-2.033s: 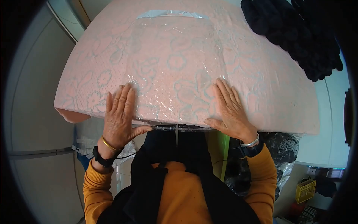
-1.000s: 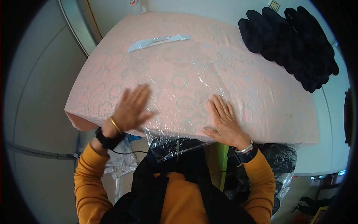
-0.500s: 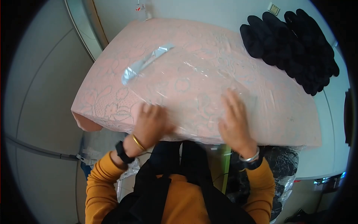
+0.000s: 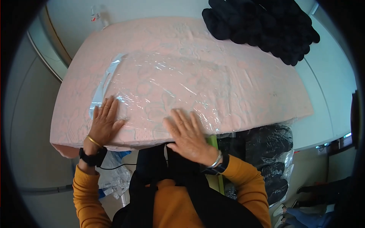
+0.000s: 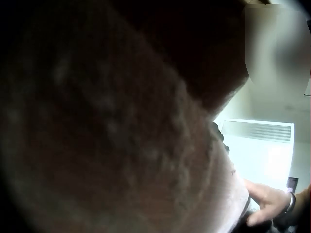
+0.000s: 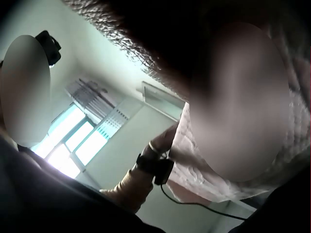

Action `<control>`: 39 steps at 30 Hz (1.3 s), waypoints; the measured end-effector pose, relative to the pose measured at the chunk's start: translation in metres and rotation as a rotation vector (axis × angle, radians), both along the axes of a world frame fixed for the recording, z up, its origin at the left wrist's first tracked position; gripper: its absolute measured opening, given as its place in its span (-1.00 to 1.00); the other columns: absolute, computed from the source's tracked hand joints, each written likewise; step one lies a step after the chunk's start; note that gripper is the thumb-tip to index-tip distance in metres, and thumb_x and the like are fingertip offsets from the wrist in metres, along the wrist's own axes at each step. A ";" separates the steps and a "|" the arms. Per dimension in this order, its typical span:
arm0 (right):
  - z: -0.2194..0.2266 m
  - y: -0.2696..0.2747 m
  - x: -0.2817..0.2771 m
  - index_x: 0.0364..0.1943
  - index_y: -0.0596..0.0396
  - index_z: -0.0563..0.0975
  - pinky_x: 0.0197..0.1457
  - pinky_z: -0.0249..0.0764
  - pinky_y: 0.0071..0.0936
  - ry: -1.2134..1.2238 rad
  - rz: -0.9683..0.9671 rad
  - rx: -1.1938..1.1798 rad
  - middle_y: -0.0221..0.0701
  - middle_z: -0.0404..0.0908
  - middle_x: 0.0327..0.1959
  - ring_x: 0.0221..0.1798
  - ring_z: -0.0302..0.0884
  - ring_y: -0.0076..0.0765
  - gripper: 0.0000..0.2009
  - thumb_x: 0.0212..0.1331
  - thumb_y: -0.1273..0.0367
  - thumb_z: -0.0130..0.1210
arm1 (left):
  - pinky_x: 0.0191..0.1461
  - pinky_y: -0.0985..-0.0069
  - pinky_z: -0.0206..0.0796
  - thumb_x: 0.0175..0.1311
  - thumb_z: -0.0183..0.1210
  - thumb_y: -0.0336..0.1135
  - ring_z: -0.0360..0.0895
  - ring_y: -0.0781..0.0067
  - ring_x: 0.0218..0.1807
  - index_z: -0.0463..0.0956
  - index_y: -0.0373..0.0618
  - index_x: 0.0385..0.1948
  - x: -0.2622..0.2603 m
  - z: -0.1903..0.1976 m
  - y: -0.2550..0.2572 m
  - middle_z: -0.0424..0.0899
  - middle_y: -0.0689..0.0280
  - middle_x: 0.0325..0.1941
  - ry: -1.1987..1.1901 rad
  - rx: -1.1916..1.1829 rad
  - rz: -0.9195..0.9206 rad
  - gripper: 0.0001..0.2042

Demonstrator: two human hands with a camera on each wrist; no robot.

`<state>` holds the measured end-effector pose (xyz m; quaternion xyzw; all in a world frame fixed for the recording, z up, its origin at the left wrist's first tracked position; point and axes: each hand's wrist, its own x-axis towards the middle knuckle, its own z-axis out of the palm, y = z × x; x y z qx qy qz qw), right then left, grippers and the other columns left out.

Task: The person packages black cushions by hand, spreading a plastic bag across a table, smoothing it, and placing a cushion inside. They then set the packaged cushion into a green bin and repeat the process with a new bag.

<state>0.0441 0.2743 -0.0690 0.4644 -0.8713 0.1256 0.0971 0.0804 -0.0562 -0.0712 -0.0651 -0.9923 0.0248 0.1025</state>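
A clear plastic bag (image 4: 163, 79) with a whitish strip (image 4: 103, 85) along its left end lies flat over the pink patterned cloth (image 4: 262, 91). The left hand (image 4: 103, 123) rests on the bag's lower left corner beside the strip, fingers straight. Near the cloth's front edge the right hand (image 4: 188, 136) lies on the plastic with its fingers extended and spread. In the left wrist view the right hand (image 5: 269, 200) shows at the lower right. The left hand (image 6: 164, 140) appears partly in the right wrist view, at the cloth's edge.
A pile of black padded items (image 4: 262, 28) sits at the back right. Below the cloth's right side are black items in clear plastic (image 4: 270, 148). A small bottle (image 4: 98, 19) stands by the wall. Another person's legs (image 4: 308, 218) show at the lower right.
The bag has turned so that its whitish strip, formerly at the far side, is at the left. Both hands have shifted left in the view, and the left one has flattened out.
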 end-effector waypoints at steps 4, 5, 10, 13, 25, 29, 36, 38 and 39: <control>0.007 0.050 -0.015 0.40 0.27 0.03 0.54 -0.23 -0.04 -0.119 -0.092 0.024 0.01 -0.05 0.46 0.54 -0.18 0.09 -0.13 0.11 0.10 0.20 | 0.46 0.09 -0.17 0.36 -0.14 0.17 0.08 0.06 0.47 0.15 -0.21 0.35 0.016 0.003 -0.008 0.11 0.05 0.47 0.012 0.130 -0.018 -0.31; 0.010 0.062 -0.018 0.39 0.28 0.03 0.54 -0.23 -0.07 -0.131 -0.129 0.035 -0.01 -0.04 0.46 0.53 -0.17 0.08 -0.15 0.14 0.12 0.18 | 0.46 0.09 -0.17 0.36 -0.14 0.17 0.08 0.06 0.47 0.15 -0.21 0.35 0.022 0.004 -0.006 0.11 0.05 0.47 0.012 0.133 -0.019 -0.31; 0.018 0.092 -0.025 0.36 0.32 0.08 0.52 -0.14 -0.08 -0.079 -0.121 0.013 0.00 0.02 0.44 0.50 -0.08 0.11 -0.25 0.19 0.19 0.12 | 0.44 0.11 -0.12 0.36 -0.15 0.19 0.10 0.03 0.46 0.16 -0.23 0.34 0.052 0.034 0.017 0.11 0.03 0.47 -0.090 0.086 0.009 -0.30; 0.025 0.084 -0.031 0.32 0.36 0.14 0.48 -0.05 -0.05 -0.016 -0.221 -0.074 0.01 0.08 0.41 0.46 0.01 0.13 -0.32 0.21 0.23 0.09 | 0.43 0.11 -0.10 0.37 -0.13 0.15 0.09 0.03 0.46 0.16 -0.27 0.33 0.055 0.048 0.030 0.11 0.01 0.46 -0.240 0.134 0.066 -0.31; 0.006 -0.057 -0.026 0.37 0.41 -0.01 0.55 -0.32 -0.05 -0.223 -0.007 0.007 0.05 -0.15 0.49 0.56 -0.31 0.06 -0.28 0.34 0.08 -0.19 | 0.51 0.03 -0.32 0.37 -0.09 0.05 -0.09 0.10 0.54 0.05 -0.22 0.39 -0.012 -0.006 0.038 0.01 0.09 0.51 -0.048 0.131 -0.092 -0.32; -0.002 -0.014 -0.059 0.41 0.34 -0.07 0.56 -0.43 -0.10 -0.203 -0.187 0.117 -0.02 -0.20 0.52 0.58 -0.38 -0.03 -0.26 0.36 0.02 -0.30 | 0.52 0.04 -0.36 0.38 -0.12 0.08 -0.09 0.12 0.54 0.04 -0.22 0.39 -0.010 0.000 0.038 0.02 0.08 0.51 -0.072 0.125 -0.071 -0.32; 0.001 0.080 -0.086 0.40 0.36 -0.06 0.56 -0.36 -0.19 -0.191 -0.467 0.134 -0.01 -0.16 0.51 0.58 -0.32 -0.05 -0.29 0.37 0.05 -0.31 | 0.53 0.06 -0.37 0.39 -0.16 0.11 -0.06 0.12 0.53 0.06 -0.22 0.39 -0.009 -0.002 0.041 0.04 0.07 0.50 -0.034 0.104 -0.064 -0.32; 0.006 0.092 -0.088 0.39 0.36 -0.03 0.56 -0.31 -0.18 -0.216 -0.434 0.093 0.00 -0.12 0.50 0.56 -0.28 -0.01 -0.31 0.37 0.09 -0.27 | 0.53 0.05 -0.36 0.39 -0.15 0.11 -0.05 0.12 0.53 0.07 -0.23 0.38 -0.009 -0.005 0.040 0.04 0.07 0.50 -0.012 0.098 -0.063 -0.32; 0.012 0.092 -0.088 0.39 0.36 -0.02 0.56 -0.29 -0.18 -0.227 -0.416 0.077 0.01 -0.11 0.49 0.56 -0.27 0.01 -0.32 0.37 0.11 -0.25 | 0.52 0.05 -0.36 0.39 -0.14 0.10 -0.05 0.11 0.53 0.08 -0.23 0.38 -0.010 -0.008 0.040 0.05 0.07 0.50 0.000 0.088 -0.066 -0.32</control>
